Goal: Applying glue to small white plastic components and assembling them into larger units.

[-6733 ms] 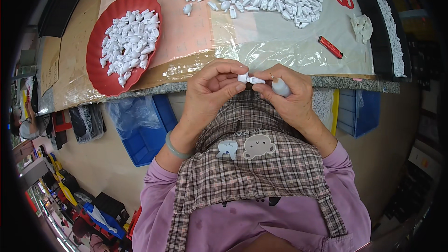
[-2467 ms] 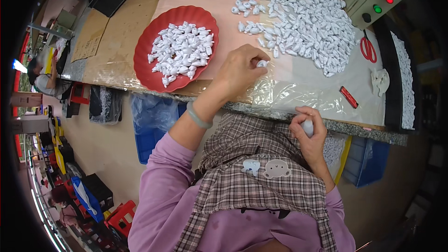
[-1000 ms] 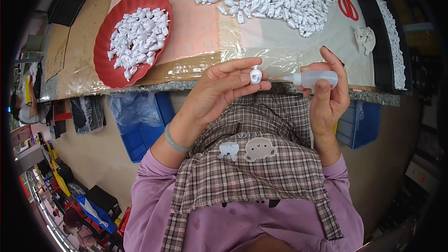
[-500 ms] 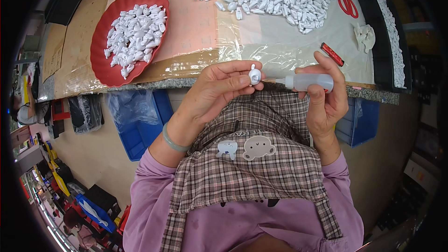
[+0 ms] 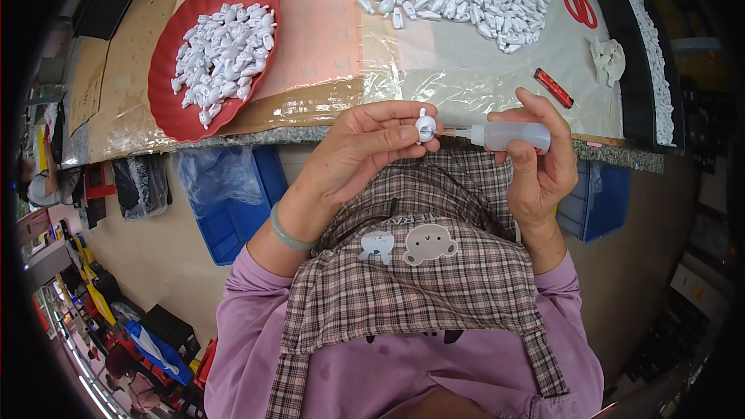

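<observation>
Between the thumb and fingers of my left hand (image 5: 358, 147) is a small white plastic piece (image 5: 425, 126) with a rounded body, a thin tip on top and an opening in its face. My right hand (image 5: 545, 157) grips a translucent squeeze bottle (image 5: 512, 136), lying sideways. Its narrow nozzle points left at the white piece, the tip at or very near the opening; whether they touch I cannot tell. Both hands are just over the near edge of the table. A red scalloped tray (image 5: 167, 97) to the left holds many similar white pieces.
A large heap of white pieces (image 5: 473, 0) covers the table's far side. Red-handled scissors (image 5: 580, 6), a red cutter-like tool (image 5: 553, 88) and a crumpled white wad (image 5: 608, 60) lie at the right. Blue bins (image 5: 225, 225) stand below the table edge.
The bottle has shifted very slightly left with my right hand. The white piece has turned a little in my left hand, its grip unchanged.
</observation>
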